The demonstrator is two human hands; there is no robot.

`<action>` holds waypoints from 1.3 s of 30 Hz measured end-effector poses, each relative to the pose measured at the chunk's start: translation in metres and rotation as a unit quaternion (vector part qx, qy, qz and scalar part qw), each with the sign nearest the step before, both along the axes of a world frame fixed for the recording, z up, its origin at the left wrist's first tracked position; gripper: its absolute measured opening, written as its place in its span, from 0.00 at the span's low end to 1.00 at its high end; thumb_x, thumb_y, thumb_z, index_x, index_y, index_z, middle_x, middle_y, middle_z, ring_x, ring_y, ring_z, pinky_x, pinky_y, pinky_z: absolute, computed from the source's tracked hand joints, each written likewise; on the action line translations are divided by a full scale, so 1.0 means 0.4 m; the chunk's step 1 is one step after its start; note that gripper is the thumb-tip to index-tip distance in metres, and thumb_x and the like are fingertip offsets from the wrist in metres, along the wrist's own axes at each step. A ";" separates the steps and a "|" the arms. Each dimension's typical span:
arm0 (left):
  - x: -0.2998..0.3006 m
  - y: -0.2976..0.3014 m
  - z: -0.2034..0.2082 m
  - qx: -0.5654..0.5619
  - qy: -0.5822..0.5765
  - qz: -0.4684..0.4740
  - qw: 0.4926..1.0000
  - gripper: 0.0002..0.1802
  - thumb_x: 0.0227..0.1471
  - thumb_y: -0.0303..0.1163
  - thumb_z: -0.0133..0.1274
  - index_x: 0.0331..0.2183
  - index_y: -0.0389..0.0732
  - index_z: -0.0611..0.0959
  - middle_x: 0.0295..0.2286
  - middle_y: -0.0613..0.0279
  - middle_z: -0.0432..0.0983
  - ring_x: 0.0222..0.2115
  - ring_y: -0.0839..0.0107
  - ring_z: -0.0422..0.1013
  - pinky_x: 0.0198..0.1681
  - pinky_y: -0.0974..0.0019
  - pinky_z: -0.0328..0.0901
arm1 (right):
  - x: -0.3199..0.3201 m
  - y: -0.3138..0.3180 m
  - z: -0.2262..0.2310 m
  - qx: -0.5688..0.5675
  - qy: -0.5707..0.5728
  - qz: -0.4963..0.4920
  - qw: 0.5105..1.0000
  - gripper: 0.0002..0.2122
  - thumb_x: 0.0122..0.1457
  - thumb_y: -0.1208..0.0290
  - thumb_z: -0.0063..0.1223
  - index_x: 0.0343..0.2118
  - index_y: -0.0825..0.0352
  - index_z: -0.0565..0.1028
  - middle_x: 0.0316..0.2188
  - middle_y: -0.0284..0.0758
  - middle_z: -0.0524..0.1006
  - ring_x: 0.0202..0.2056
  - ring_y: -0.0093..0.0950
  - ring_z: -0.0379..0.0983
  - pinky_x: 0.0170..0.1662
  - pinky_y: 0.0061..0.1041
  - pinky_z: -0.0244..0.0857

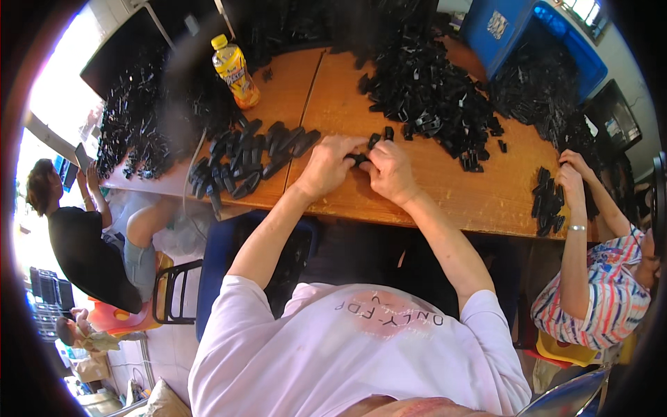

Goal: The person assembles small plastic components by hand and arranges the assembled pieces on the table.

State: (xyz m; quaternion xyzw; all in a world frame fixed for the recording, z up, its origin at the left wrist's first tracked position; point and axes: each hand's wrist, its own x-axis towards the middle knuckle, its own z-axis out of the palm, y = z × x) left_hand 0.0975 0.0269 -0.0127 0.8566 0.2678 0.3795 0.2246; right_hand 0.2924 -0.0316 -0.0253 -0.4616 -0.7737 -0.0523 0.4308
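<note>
Both my hands meet over the near part of the wooden table (445, 191). My left hand (328, 165) and my right hand (390, 170) are closed on a small black plastic part (358, 158) between them; the fingers cover most of it. Right beyond my right fingertips lie a couple of small black pieces (387, 132). Beside my left hand spreads a group of longer black plastic parts (243, 156). Ahead and to the right rises a big heap of small black pieces (424, 87).
A yellow-capped drink bottle (236, 73) stands at the back left. Another black heap (142, 121) is at far left, near a seated person (87, 236). At right, a person in a striped top (597, 292) handles black parts. A blue bin (514, 42) lies tipped at back right.
</note>
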 end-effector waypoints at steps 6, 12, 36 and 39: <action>-0.004 -0.014 0.054 0.167 0.068 0.010 0.983 0.26 0.48 0.18 0.58 0.52 0.40 0.84 0.39 0.54 0.82 0.45 0.52 0.76 0.57 0.50 0.65 | 0.020 0.023 0.042 -0.019 0.079 0.012 0.997 0.05 0.56 0.76 0.66 0.35 0.66 0.82 0.34 0.37 0.79 0.39 0.43 0.76 0.40 0.40 0.72; -0.112 0.057 0.031 0.221 0.160 0.141 0.952 0.18 0.50 0.23 0.61 0.45 0.41 0.84 0.39 0.55 0.80 0.48 0.53 0.74 0.62 0.48 0.61 | 0.092 0.050 0.028 -0.094 -0.129 -0.067 0.985 0.09 0.62 0.72 0.58 0.43 0.64 0.82 0.46 0.32 0.78 0.49 0.38 0.75 0.43 0.40 0.76; 0.654 0.935 0.179 0.093 0.246 0.308 0.915 0.41 0.41 0.60 0.71 0.59 0.65 0.84 0.71 0.73 0.57 0.68 0.41 0.53 0.68 0.23 0.47 | 0.238 -0.044 0.039 -0.061 -0.023 -0.121 0.991 0.10 0.48 0.81 0.68 0.32 0.65 0.78 0.43 0.37 0.80 0.35 0.38 0.78 0.34 0.33 0.73; 0.671 0.936 0.195 0.080 0.277 0.280 0.916 0.39 0.42 0.56 0.71 0.59 0.67 0.85 0.71 0.77 0.57 0.66 0.43 0.58 0.68 0.24 0.50 | 0.239 -0.055 0.046 -0.078 -0.013 -0.128 0.989 0.11 0.46 0.82 0.67 0.33 0.66 0.78 0.43 0.38 0.80 0.34 0.38 0.78 0.34 0.33 0.73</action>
